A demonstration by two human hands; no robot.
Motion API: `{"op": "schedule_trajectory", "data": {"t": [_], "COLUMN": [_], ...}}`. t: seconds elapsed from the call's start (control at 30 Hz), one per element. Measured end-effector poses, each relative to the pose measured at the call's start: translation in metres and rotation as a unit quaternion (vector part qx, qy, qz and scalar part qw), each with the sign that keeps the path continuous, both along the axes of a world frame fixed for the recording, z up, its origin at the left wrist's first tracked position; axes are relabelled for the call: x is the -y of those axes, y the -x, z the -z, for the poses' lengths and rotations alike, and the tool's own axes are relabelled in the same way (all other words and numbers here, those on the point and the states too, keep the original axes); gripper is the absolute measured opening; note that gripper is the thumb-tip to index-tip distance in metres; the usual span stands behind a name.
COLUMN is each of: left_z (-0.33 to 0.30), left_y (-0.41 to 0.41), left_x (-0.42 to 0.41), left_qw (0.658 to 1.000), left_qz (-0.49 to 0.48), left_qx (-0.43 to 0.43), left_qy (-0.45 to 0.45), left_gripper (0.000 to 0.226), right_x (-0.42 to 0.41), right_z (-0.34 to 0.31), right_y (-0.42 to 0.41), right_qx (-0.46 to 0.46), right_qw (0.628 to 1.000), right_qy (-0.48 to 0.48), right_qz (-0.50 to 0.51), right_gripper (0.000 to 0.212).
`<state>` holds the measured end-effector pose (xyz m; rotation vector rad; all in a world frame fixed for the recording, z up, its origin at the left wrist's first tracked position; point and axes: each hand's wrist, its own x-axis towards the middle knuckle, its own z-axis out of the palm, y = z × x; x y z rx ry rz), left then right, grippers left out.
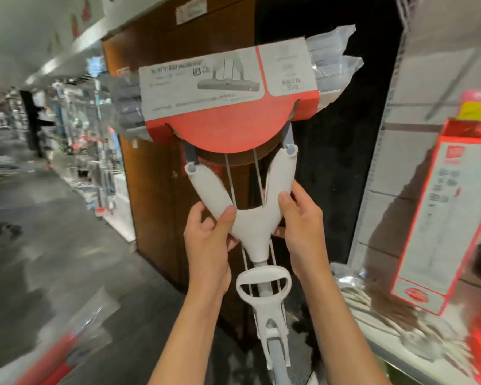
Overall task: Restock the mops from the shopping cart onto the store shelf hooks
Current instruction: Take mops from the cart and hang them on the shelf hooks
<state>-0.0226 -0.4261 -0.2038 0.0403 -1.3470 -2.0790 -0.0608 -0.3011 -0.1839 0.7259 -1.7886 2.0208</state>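
White plastic mop (pixel 254 232), held head-up at chest height. Left hand (pixel 210 240) grips the left arm of its Y-shaped yoke, thumb on front; right hand (pixel 303 223) grips the right arm. Above the yoke: red-and-grey card sleeve (pixel 228 87) over the bagged mop head. Behind the mop: brown panel (pixel 156 190). Right of it: shelf (pixel 395 345) with boxed stock (pixel 439 218).

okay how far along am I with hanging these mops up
Done: one packaged mop already appears to hang on the shelf panel at right, though its hook is not visible. In hand: your left hand and right hand grip the white Y-shaped yoke of a mop, its red and white card sleeve raised high. Left: getting this one on a hook; no cart is in view, so the remaining count is unknown.
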Motion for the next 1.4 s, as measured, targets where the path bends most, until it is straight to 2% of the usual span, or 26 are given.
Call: {"op": "schedule_trajectory", "data": {"t": [0.2, 0.33, 0.47, 0.6, 0.77, 0.93, 1.03, 1.23, 1.4], "left_z": [-0.032, -0.054, -0.074, -0.095, -0.122, -0.147, -0.163, -0.184, -0.201], "left_y": [0.058, 0.098, 0.129, 0.156, 0.183, 0.201, 0.207, 0.214, 0.215], "left_x": [-0.022, -0.037, -0.049, -0.062, -0.084, -0.122, -0.145, -0.189, -0.232], "left_qw": [0.995, 0.987, 0.978, 0.969, 0.949, 0.933, 0.924, 0.891, 0.892], "left_qz": [0.092, 0.154, 0.198, 0.231, 0.291, 0.314, 0.327, 0.362, 0.303], "left_qx": [-0.032, -0.048, -0.067, -0.088, -0.121, -0.169, -0.187, -0.244, -0.274], "left_qy": [0.006, 0.000, -0.003, 0.003, 0.011, 0.049, 0.071, 0.130, 0.196], "left_gripper": [0.043, 0.048, 0.051, 0.049, 0.046, 0.034, 0.040, 0.044, 0.049], "right_x": [-0.029, -0.044, -0.056, -0.065, -0.079, -0.105, -0.125, -0.173, -0.219], "right_z": [-0.034, -0.058, -0.072, -0.081, -0.099, -0.121, -0.137, -0.165, -0.186], "right_y": [0.034, 0.052, 0.065, 0.071, 0.081, 0.089, 0.089, 0.093, 0.100], "right_qx": [-0.004, -0.018, -0.022, -0.032, -0.068, -0.096, -0.105, -0.131, -0.132], "right_qw": [0.993, 0.987, 0.984, 0.983, 0.968, 0.953, 0.946, 0.938, 0.939], "right_qy": [-0.010, -0.008, -0.022, 0.001, 0.023, 0.074, 0.120, 0.136, 0.139], "right_qz": [0.116, 0.159, 0.174, 0.182, 0.240, 0.279, 0.282, 0.291, 0.285], "right_gripper": [0.030, 0.031, 0.042, 0.063, 0.069, 0.066, 0.066, 0.066, 0.068]}}
